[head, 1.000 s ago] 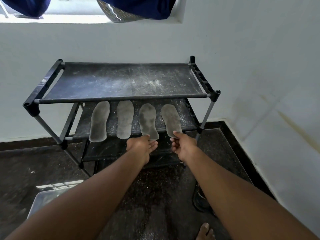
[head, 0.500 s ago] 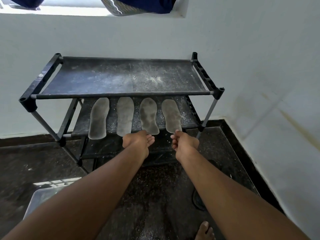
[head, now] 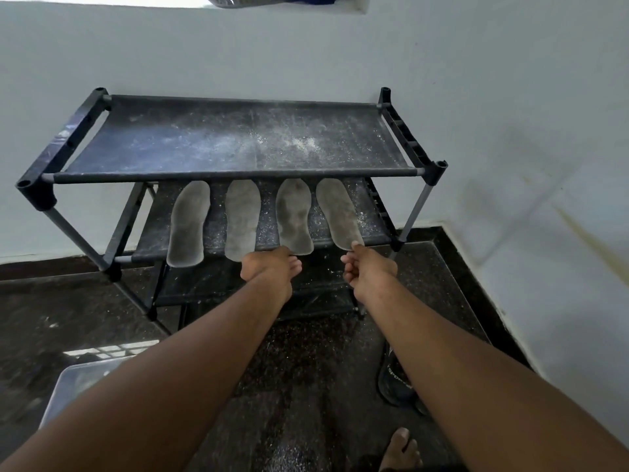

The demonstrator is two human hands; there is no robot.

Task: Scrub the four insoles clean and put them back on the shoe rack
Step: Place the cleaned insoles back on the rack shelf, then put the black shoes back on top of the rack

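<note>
— Both hands sit a shade lower at the shoe rack [head: 235, 172] than a second ago, and the grip on the outer insoles looks firmer; which ones are they on?

— Right hand [head: 369, 270] pinches the heel of the rightmost insole [head: 337, 212] between thumb and curled fingers [head: 350, 269]. Left hand [head: 269, 267] is at the heel of the third insole [head: 293, 216], thumb side under it; whether the fingers have truly closed on it I cannot tell

— And the other two?

— Untouched on the rack's middle shelf: leftmost insole [head: 189, 223] and second insole [head: 242, 218], heels hanging over the front bar. All four are grey with grime, so I judge no scrubbing has begun; this is the first pick-up

— What about the rack itself?

— Top shelf is dark fabric dusted with white powder, same speckling on the middle shelf around the insoles

— Room?

— Rack stands against a pale wall [head: 306, 52], near the corner to its right. Dark speckled floor [head: 306, 369] in front of the rack, a metal tray or basin [head: 81, 379] in front and to the left, a black shoe [head: 396, 383] in front and to the right, and a bare foot [head: 401, 447] nearer the camera
</note>
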